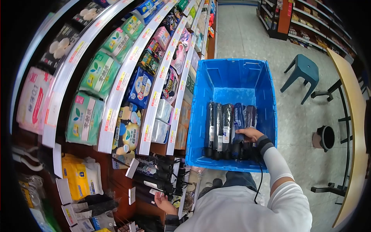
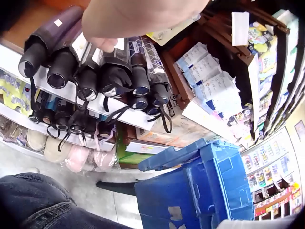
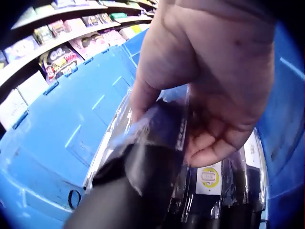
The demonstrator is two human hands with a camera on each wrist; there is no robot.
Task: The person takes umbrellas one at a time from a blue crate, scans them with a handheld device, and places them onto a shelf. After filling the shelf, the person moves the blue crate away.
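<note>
My right hand [image 1: 251, 134] grips a folded umbrella in a clear plastic sleeve [image 3: 159, 126], inside the blue crate [image 1: 193, 127]. Thumb and fingers lie on opposite sides of its wrapped body, and its black handle points toward the camera in the right wrist view. Several more wrapped umbrellas [image 1: 218, 125] lie side by side in the crate, handles toward me. At the lower shelf, my left hand [image 2: 138, 19] is over a row of folded umbrellas [image 2: 62, 69] with black handles and wrist straps. Its fingertips are right at their wrapped bodies, fingers loosely bent.
Shelves of packaged goods [image 1: 91, 112] run along the left, close to the crate. A second row of umbrellas [image 2: 62, 114] sits on the shelf below. To the right are a green stool [image 1: 305, 69], a black bin [image 1: 327, 138] and a wooden table [image 1: 349, 116].
</note>
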